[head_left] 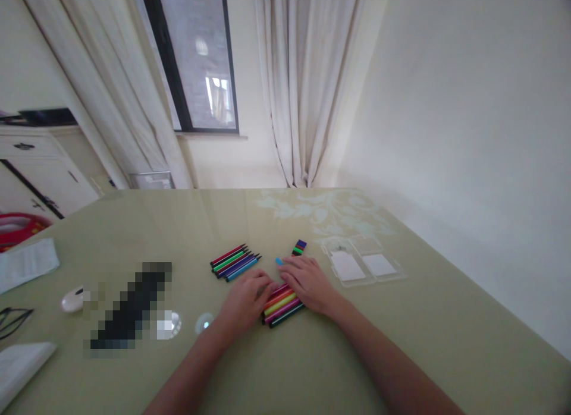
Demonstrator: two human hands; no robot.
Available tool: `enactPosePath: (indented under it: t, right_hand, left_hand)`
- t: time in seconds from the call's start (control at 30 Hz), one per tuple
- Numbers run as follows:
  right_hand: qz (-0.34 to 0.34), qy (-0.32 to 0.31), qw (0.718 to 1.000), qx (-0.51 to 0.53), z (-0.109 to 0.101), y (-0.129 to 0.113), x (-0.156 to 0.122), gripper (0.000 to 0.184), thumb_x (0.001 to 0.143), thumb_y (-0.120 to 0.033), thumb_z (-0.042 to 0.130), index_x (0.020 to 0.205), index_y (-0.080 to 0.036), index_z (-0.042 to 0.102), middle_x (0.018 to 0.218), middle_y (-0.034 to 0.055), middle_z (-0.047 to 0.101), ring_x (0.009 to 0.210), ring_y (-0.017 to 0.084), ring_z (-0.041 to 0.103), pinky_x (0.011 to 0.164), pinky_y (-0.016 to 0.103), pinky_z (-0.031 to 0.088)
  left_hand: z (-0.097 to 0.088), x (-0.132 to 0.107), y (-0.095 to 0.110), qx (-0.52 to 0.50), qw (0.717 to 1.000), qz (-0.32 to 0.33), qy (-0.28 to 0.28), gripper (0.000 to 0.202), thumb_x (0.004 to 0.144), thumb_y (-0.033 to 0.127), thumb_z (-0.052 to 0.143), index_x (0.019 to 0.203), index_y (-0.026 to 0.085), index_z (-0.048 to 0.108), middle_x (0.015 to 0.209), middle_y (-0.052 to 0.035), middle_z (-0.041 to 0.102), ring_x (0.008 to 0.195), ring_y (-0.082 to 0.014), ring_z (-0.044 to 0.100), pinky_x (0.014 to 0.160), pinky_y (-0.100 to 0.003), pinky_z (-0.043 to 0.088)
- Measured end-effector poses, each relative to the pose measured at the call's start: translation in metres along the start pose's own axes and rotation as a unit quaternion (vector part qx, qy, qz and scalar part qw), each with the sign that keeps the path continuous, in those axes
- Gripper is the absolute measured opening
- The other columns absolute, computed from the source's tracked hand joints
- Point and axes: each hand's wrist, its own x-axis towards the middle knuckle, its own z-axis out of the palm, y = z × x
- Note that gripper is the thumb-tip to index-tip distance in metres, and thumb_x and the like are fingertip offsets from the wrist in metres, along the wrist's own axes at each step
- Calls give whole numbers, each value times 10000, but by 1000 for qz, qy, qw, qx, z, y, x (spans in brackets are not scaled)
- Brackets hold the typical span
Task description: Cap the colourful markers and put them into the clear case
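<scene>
Both of my hands rest on a row of coloured marker pens [282, 304] lying side by side on the green table [401, 355]. My left hand [247, 296] lies palm down at the row's left side, fingers curled against the pens. My right hand [307, 282] covers the row's upper ends with its fingers flat and spread. A blue cap [279, 261] lies just past my right fingertips, and a few more caps [299, 247] lie beyond it. A second bundle of pens [235, 262] lies a little further out to the left, untouched.
A clear plastic pen case [362, 265] lies open to the right of my hands. On the left are a blurred dark object [129, 308], a white mouse [72, 299], glasses [11, 320], folded white cloths [24, 263] and a small round glass piece [204, 323]. Curtains and a window stand behind the table.
</scene>
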Motion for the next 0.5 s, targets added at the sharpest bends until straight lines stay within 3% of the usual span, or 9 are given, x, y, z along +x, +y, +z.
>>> enactPosePath:
  t: [0.13,0.2,0.33,0.5]
  right_hand:
    - [-3,15,1000,-27,1,0,1,298,1081,-359,478,1081,-245,754,1174,67,752,1142,237,631,1024,421,429]
    - [2,33,999,-26,0,2,1,296,1074,-357,495,1004,-222,750,1072,77,755,1051,233,653,977,404,456]
    - [30,106,993,34,-1,6,1,224,1044,-347,558,957,-223,724,1002,67,739,984,221,664,922,366,495]
    - [60,164,976,129,-2,11,1,74,952,-271,687,902,-218,673,936,43,734,914,213,681,858,346,517]
  left_hand:
    - [-12,0,-24,93,983,-89,134,250,1005,331,494,966,211,710,1002,-90,699,974,-278,633,896,-418,486]
    - [-16,-2,-35,140,970,-111,167,222,988,334,508,992,212,694,1031,-101,689,1002,-299,620,922,-448,483]
    - [-16,-5,-43,170,967,-121,144,177,968,324,533,925,214,664,973,-89,675,965,-299,620,898,-446,487]
    - [-12,-2,-38,140,978,-98,115,167,967,317,544,929,217,673,995,-78,686,980,-288,627,904,-436,485]
